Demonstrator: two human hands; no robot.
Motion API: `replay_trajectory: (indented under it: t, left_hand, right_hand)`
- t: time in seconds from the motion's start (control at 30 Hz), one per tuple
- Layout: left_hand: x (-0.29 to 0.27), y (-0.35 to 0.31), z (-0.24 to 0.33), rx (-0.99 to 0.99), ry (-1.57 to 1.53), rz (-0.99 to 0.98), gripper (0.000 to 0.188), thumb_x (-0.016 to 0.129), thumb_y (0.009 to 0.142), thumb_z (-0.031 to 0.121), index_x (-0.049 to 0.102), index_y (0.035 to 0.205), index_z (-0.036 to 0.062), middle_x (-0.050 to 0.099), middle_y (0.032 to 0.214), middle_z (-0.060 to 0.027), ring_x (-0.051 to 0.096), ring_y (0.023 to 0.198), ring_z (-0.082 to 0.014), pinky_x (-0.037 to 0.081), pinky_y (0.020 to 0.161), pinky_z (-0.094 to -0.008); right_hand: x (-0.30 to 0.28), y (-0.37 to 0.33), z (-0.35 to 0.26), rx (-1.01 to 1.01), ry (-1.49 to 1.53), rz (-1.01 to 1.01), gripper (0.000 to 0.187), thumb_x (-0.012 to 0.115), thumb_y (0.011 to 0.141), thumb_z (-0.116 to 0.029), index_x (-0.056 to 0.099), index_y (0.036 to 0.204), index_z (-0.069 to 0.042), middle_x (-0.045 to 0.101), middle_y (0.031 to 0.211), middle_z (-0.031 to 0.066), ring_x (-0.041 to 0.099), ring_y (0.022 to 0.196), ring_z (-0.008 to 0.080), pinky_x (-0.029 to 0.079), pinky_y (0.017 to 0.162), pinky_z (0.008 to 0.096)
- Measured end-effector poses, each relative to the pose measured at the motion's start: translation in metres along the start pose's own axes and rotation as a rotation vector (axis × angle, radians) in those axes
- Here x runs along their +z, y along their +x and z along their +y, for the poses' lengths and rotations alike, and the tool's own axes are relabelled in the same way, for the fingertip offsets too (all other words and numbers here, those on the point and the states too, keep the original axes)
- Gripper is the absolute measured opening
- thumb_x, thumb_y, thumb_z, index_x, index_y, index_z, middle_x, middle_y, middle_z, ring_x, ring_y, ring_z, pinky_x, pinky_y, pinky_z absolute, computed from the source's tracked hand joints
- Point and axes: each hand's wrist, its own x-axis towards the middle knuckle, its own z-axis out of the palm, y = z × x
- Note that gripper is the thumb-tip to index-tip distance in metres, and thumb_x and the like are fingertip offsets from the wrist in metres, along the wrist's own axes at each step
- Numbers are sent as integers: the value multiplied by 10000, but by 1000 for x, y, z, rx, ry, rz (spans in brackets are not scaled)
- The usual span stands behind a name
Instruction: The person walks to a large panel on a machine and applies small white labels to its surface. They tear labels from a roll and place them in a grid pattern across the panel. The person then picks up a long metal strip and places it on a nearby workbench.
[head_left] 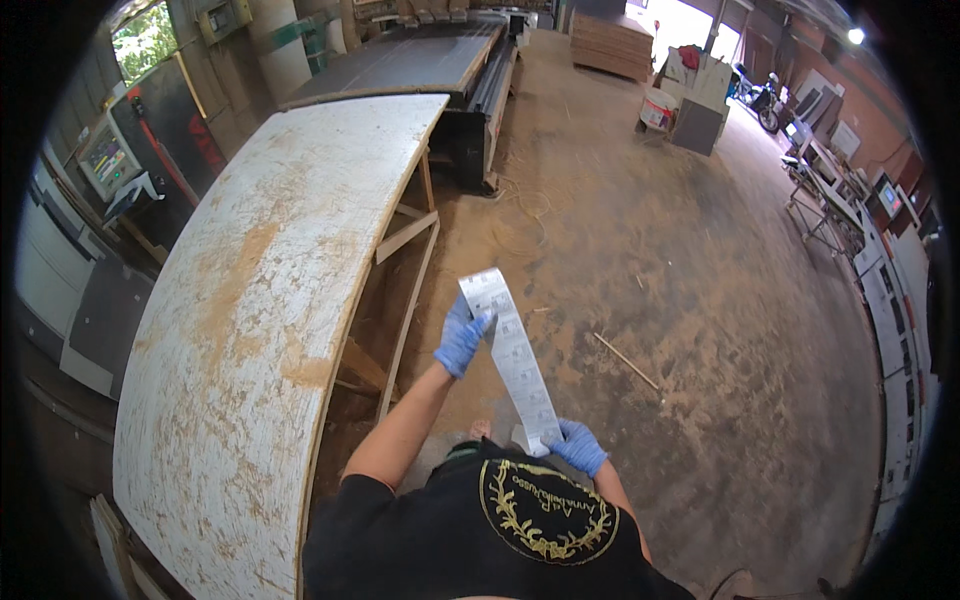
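A long white strip of printed labels (519,365) stretches between my two hands in front of my body. My left hand (461,337), in a blue glove, grips the strip near its upper end, with the thumb over its face. The lower end is pinched in my right hand (577,446), gloved in blue too. Small printed blocks repeat along the strip, and its far end sticks out past my left fingers. Both hands are above the floor, to the right of a large white worktable.
The scuffed white tabletop (270,260), streaked with sawdust, fills the left side on a wooden frame. Beyond it stands a dark machine bed (410,60). A thin stick (626,361) lies on the dusty floor (720,290). Stacked boards (611,48) and a white bucket (656,109) are farther back.
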Motion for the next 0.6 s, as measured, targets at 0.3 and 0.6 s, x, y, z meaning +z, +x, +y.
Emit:
replay_trajectory:
  t: [0.3, 0.6]
  left_hand:
    - [6, 143, -3, 26, 6, -65, 515, 551, 750, -23, 357, 1226, 19, 511, 1101, -74, 499, 1009, -153, 406, 879, -289]
    - [64, 244, -42, 53, 2, -106, 682, 601, 747, 106, 251, 1332, 96, 425, 1216, -52, 418, 1112, -163, 355, 935, -308]
  right_hand:
    - [-62, 104, -30, 120, 112, 56, 355, 616, 783, -228, 569, 1043, 8, 644, 884, 84, 577, 774, 118, 460, 716, 274]
    - [-163, 189, 32, 131, 97, 39, 331, 620, 782, -210, 582, 1010, 28, 630, 877, 53, 550, 760, 112, 454, 702, 268]
